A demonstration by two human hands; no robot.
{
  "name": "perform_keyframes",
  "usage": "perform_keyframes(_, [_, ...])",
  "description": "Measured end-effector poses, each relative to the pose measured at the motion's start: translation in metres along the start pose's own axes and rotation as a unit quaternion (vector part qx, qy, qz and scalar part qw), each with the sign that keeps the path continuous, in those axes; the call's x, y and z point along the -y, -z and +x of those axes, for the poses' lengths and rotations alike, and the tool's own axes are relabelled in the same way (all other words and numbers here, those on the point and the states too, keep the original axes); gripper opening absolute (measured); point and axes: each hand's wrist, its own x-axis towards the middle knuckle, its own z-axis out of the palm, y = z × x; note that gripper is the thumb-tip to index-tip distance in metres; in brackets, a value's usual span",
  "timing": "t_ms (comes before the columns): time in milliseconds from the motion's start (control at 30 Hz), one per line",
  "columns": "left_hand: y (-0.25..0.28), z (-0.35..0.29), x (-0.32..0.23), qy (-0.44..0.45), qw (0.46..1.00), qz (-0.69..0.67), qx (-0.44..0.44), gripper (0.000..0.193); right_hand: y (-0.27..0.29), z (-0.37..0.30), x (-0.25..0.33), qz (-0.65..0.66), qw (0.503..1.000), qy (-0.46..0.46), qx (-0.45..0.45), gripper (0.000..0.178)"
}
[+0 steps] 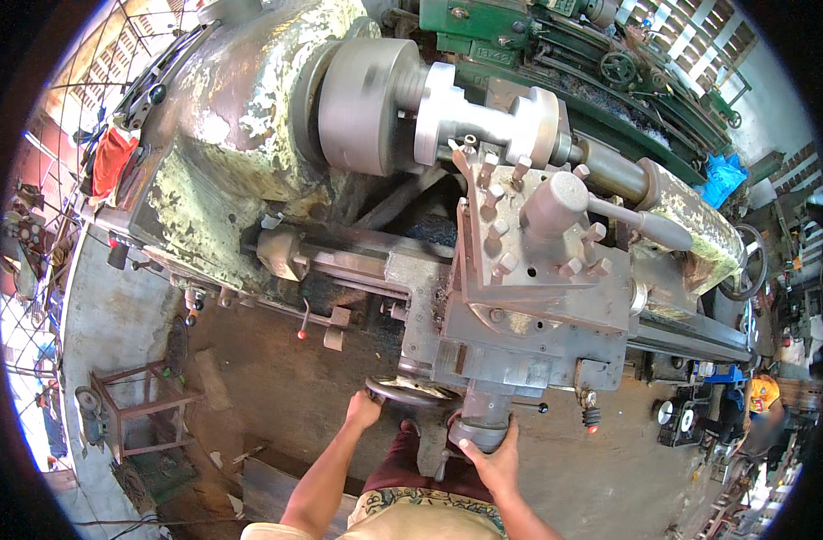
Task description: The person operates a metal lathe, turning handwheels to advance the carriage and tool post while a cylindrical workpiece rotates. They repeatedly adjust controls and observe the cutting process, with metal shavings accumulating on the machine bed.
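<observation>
The left hand (364,411) has its fingers curled over the rim of the handwheel (409,392), which lies just beyond and to the right of that hand; the right hand (496,461) is wrapped around the round collar (480,436), thumb on the near side, with the crank handle (442,466) just left of it; beyond the right hand rises the tool post (492,270) with its square-headed bolts; farther beyond both hands, a shiny metal workpiece (474,124) sits at the blurred grey chuck (362,108)
</observation>
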Motion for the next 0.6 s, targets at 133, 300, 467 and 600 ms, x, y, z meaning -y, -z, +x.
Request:
perform_keyframes(133, [0.038,-0.034,-0.042,0.068,0.993,-0.079,0.055,0.037,0.000,0.000,0.008,-0.007,1.000,-0.007,-0.010,0.112])
perform_keyframes(300, [0.042,-0.036,-0.024,-0.009,0.966,-0.246,-0.072,0.028,-0.001,0.002,-0.001,-0.021,0.999,-0.022,-0.025,0.111])
perform_keyframes(467, [0.050,-0.035,-0.016,-0.015,0.916,-0.375,-0.139,0.028,-0.003,0.015,-0.038,0.242,0.969,-0.027,0.034,0.109])
perform_keyframes(600, [0.060,-0.053,-0.045,0.019,0.908,-0.406,-0.105,0.031,-0.006,0.031,-0.091,0.448,0.882,-0.061,0.129,0.098])
